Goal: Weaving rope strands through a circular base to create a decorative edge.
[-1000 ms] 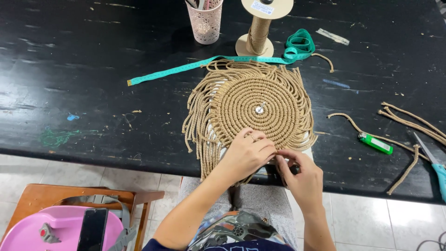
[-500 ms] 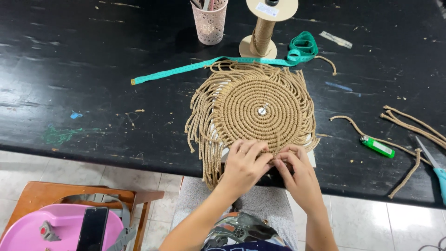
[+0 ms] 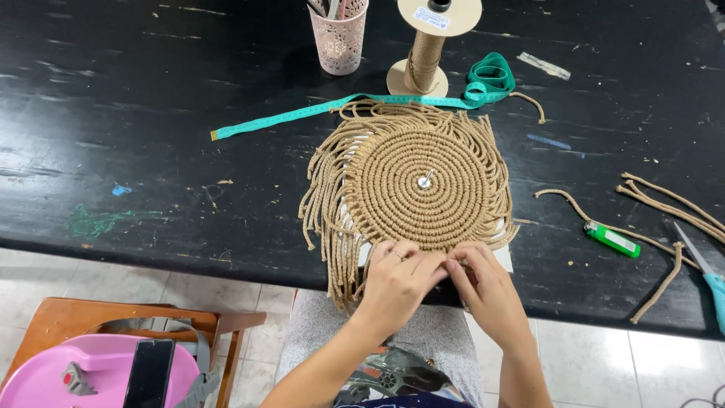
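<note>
Fingers of both hands meet at the near rim of the round jute mat, pinched narrow on the cords at its edge. We can't tell exactly which strands are held; the knuckles cover them.

Left hand comes in from the near left, a ring on one finger. Right hand mirrors it from the near right. They touch at the fingertips.

The mat lies flat on the black desk, near edge, centre, a small metal pin at its middle. Loose fringe cords fan off its left side and hang over the desk edge.

Step in hand, as we read it: knotting another round at the near rim. Next move likely needs a tight pull on the pinched cords, then picking up the adjacent strand from the fringe.

Further out:
- green tape measure just beyond the mat
- jute spool far centre
- pink cup to its left
- green lighter right of the mat
- cut cord pieces and scissors far right
</note>
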